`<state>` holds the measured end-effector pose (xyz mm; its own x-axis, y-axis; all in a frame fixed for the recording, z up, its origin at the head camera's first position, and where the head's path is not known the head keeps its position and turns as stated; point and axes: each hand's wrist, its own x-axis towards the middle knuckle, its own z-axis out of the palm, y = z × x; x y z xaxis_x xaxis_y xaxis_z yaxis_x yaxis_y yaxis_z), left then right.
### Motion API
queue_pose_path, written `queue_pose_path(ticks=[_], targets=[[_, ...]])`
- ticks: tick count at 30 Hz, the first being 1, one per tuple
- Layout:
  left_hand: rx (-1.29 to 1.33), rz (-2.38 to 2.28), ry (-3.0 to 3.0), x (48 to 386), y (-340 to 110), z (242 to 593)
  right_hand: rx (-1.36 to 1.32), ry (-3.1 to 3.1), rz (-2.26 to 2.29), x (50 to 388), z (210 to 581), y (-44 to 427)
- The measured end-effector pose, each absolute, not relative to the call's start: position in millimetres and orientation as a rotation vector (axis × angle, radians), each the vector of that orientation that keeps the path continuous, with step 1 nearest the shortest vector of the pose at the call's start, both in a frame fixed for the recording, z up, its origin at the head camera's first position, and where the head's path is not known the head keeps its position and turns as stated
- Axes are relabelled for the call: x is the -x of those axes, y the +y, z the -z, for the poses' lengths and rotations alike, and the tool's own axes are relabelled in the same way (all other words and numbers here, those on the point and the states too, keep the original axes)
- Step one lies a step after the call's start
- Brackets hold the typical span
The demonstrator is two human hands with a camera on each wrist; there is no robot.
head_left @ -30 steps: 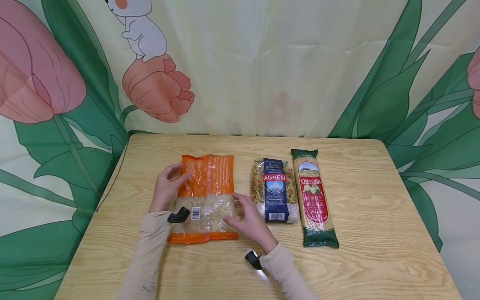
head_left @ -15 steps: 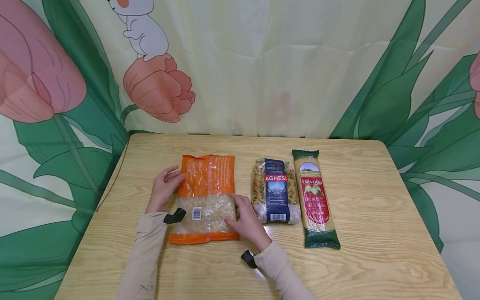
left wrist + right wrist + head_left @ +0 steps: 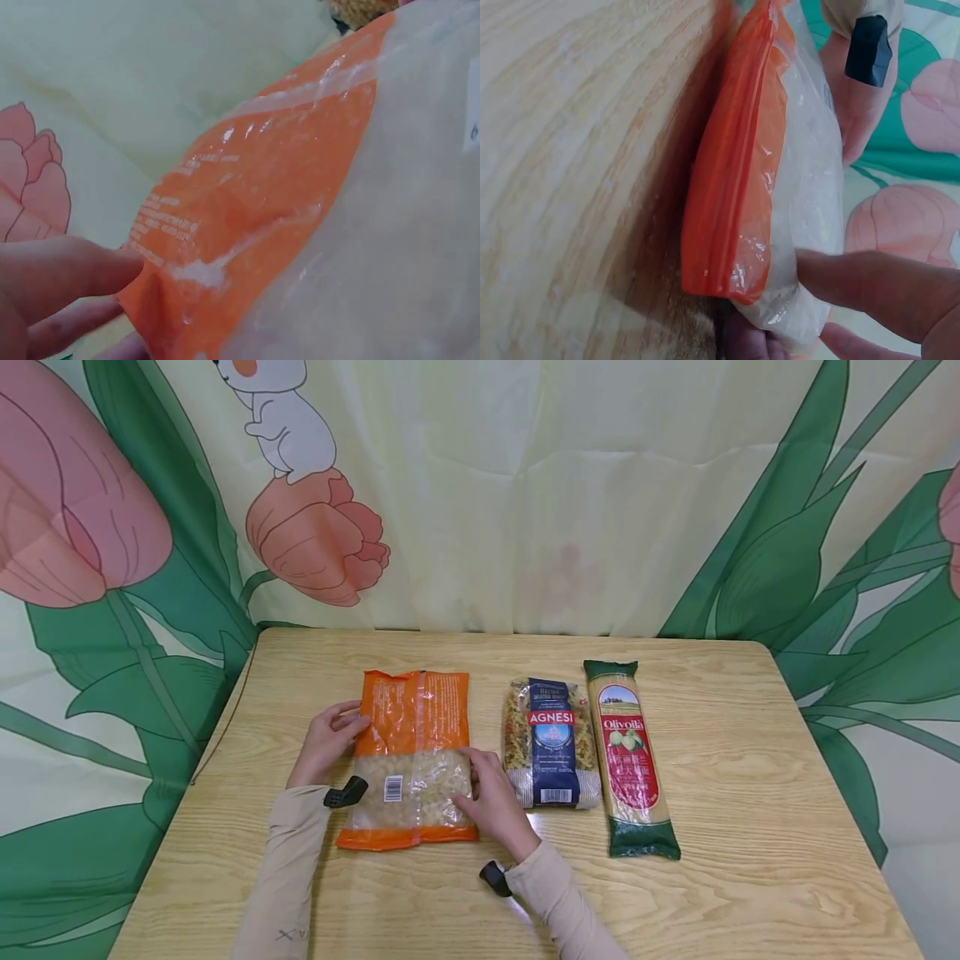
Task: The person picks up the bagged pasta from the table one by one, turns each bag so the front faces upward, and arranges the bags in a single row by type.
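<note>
An orange-and-clear plastic bag [image 3: 411, 718] of small pale pieces lies flat on the wooden table, its barcode side up. At the bag's left edge, my left hand [image 3: 327, 739] pinches the orange part, thumb on top and fingers at the side. The left wrist view shows that thumb [image 3: 97, 262] against the orange film. My right hand [image 3: 497, 802] grips the lower right edge. In the right wrist view its thumb [image 3: 855, 289] lies on the clear part, while some fingertips [image 3: 742, 337] are tucked beneath the bag.
Right of the bag lies an AGNESI pasta pack [image 3: 551, 743] with a dark blue label. Beside it is a long Olivoilà spaghetti pack [image 3: 632, 760] with green ends. A flower-printed curtain [image 3: 480, 502] hangs behind the table [image 3: 765, 793].
Both hands have closed in from just off the bag's sides and now hold its edges. The bag and the two other packs lie where they were.
</note>
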<state>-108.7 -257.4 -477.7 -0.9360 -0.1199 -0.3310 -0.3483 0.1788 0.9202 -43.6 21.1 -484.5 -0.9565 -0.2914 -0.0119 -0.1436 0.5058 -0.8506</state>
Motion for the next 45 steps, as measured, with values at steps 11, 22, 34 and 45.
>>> queue_pose_path(ticks=[11,22,34,45], targets=[[0.506,-1.953,2.253,106,-263,472,0.349,2.626,1.457,42,481,18],[0.499,-2.239,2.072,98,-257,445,0.401,2.557,1.512,43,480,19],[0.391,-2.466,1.962,93,-241,414,0.441,2.402,1.593,43,484,22],[0.372,-2.502,1.983,88,-226,390,0.471,2.308,1.698,43,479,22]])
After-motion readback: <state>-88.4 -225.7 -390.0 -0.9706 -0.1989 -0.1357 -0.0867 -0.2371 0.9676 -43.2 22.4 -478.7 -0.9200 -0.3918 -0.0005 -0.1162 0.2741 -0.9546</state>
